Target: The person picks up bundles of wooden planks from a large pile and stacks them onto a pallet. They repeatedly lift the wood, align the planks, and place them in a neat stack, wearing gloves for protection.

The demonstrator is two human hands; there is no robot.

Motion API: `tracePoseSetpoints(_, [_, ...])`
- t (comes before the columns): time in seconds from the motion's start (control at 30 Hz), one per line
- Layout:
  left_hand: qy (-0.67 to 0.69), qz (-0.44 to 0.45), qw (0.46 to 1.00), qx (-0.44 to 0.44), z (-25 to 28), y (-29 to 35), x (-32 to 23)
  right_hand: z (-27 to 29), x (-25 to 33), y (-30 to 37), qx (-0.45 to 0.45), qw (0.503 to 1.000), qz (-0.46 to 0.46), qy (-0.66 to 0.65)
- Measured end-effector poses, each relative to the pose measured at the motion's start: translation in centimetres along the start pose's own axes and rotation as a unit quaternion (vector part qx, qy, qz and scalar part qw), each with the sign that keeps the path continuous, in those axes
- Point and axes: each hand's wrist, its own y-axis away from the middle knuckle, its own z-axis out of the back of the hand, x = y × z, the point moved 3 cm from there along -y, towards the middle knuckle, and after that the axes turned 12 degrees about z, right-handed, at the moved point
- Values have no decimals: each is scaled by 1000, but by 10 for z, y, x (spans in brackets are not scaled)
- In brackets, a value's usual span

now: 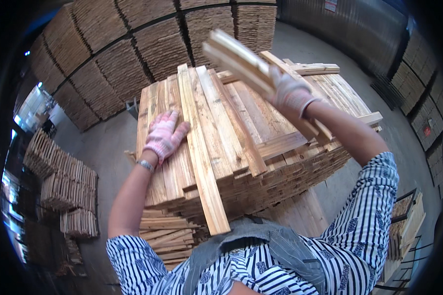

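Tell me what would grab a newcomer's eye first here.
The eye would likely go first to the wooden planks, blurred and held up at upper centre in the grip of the gloved right hand. Next comes a long plank lying across the central wooden pile and jutting past its near edge, beside the gloved left hand. Behind, stacked boards rise like a wall at upper left.

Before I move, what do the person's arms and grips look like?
The left grip wears a pink-and-white knitted glove, with a silvery wristband by its cuff; the right grip wears a paler, pink-tinged knitted glove, blurred. Both forearms are bare below navy-and-white striped fabric sleeves with dark patterned patches.
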Motion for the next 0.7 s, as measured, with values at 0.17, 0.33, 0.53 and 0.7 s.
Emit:
tracePoseSetpoints(0.17, [5, -44, 999, -13, -3, -5, -2, -58, -17, -20, 103, 991, -50, 62])
tracePoseSetpoints(0.33, [20, -52, 998, -33, -8, -12, -1, -57, -36, -41, 65, 995, -9, -70])
tracePoseSetpoints(0.53, [28, -55, 997, -44, -1, -1, -1, -24, 10, -21, 117, 808, -102, -569])
tracePoseSetpoints(0.7, [14, -61, 998, -31, -2, -2, -8, -88, 51, -35, 103, 828, -29, -551])
